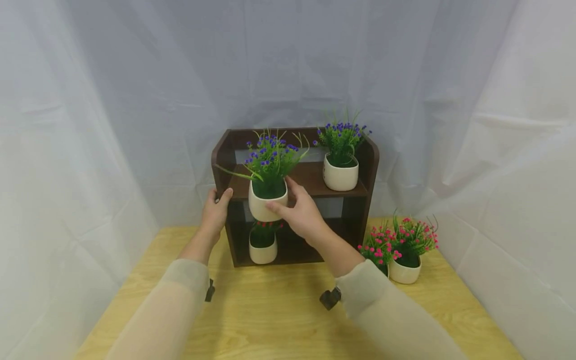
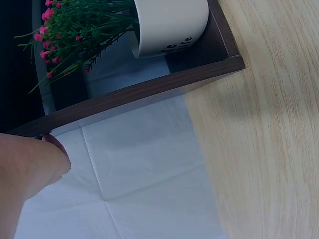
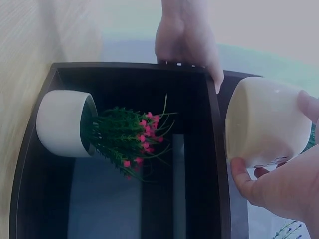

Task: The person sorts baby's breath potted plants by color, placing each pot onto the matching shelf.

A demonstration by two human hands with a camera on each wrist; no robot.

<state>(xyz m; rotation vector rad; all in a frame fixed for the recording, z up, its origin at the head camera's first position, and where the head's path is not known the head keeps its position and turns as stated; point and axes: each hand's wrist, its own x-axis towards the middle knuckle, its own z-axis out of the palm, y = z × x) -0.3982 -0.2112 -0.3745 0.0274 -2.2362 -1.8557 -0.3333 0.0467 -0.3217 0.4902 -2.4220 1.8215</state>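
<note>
My right hand (image 1: 306, 212) grips a white pot of purple flowers (image 1: 265, 206), thumb on the near side and fingers round the right side. In the head view the pot overlaps the left part of the upper shelf; in the right wrist view its white base (image 3: 266, 122) shows close by the shelf board. My left hand (image 1: 215, 212) holds the left side panel of the dark wooden shelf (image 1: 299, 260), its thumb over the front edge by the upper board. Below, a white pot of pink flowers (image 1: 263, 252) stands on the lower shelf at the left.
Another pot of purple flowers (image 1: 340, 176) stands at the upper shelf's right end. On the wooden table (image 1: 270, 315), right of the shelf, are two pots of pink flowers (image 1: 405, 272), one partly hidden by my right sleeve. White sheeting (image 1: 288, 60) hangs behind and at both sides.
</note>
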